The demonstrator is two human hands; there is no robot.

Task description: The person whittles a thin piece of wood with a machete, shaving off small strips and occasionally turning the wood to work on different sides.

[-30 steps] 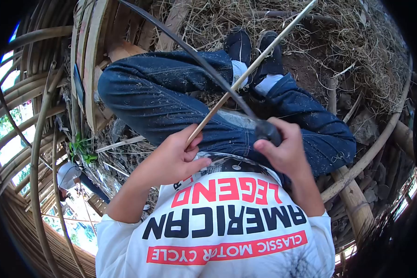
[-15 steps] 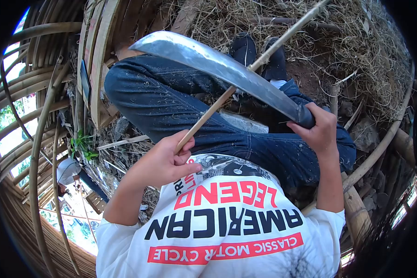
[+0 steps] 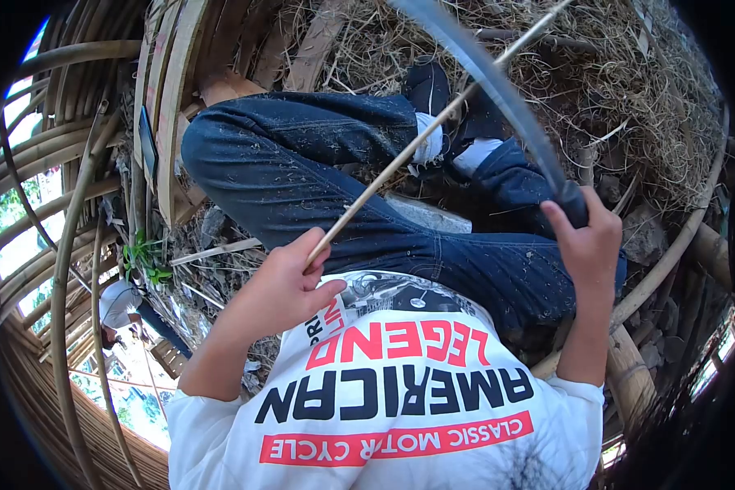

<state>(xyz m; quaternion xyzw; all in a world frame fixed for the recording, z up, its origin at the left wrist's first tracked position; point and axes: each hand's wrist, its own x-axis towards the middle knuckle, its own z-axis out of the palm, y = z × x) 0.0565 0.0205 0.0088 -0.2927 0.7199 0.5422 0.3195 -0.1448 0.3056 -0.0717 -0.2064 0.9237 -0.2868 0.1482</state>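
My left hand (image 3: 279, 284) pinches the near end of a thin, pale wooden stick (image 3: 392, 168), which slants up and away to the right over my legs. In my right hand (image 3: 593, 249) is the dark handle of a machete with a long, curved blade (image 3: 521, 118). The blade crosses over the stick towards its far part, near my shoes, and looks slightly blurred. Its tip runs out at the top of the view.
My crossed legs in jeans (image 3: 302, 175) lie beneath the stick. Dry fibrous shavings (image 3: 645, 155) cover the ground ahead. Bamboo slats (image 3: 65, 245) form a wall on the left, beside upright boards (image 3: 171, 114). Another person (image 3: 122, 306) is beyond the slats.
The machete has swung up and away along the stick, its tip leaving the view. My right hand has moved slightly right and the left hand stays nearly still.
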